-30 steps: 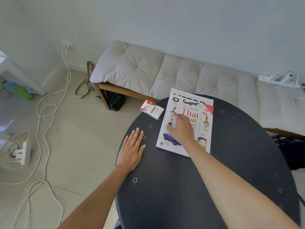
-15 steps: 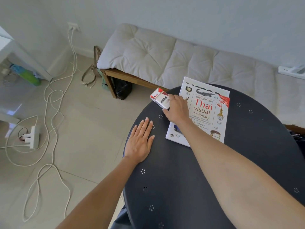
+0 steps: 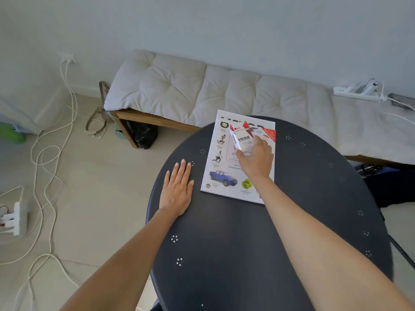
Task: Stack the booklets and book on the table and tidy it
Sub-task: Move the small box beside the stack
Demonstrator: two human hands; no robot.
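A white Thai visual dictionary [image 3: 222, 173] lies flat on the far side of the round dark table [image 3: 247, 254], with a booklet's edge showing under its top. My right hand [image 3: 256, 161] holds a small red-and-white box marked VESS [image 3: 243, 138] over the upper middle of the book's cover; whether the box touches the cover I cannot tell. My left hand [image 3: 177, 189] rests flat on the table, fingers together, just left of the book's lower corner.
A cushioned wooden bench [image 3: 202, 90] runs behind the table, with a power strip [image 3: 357, 92] on its right end. White cables [image 3: 47, 158] and another power strip [image 3: 15, 218] lie on the tiled floor at left. A dark bag [image 3: 143, 136] sits under the bench.
My right hand went from the book's cover to the VESS box at the table's left edge, gripped it, and carried it right to above the book. My left hand stayed flat.
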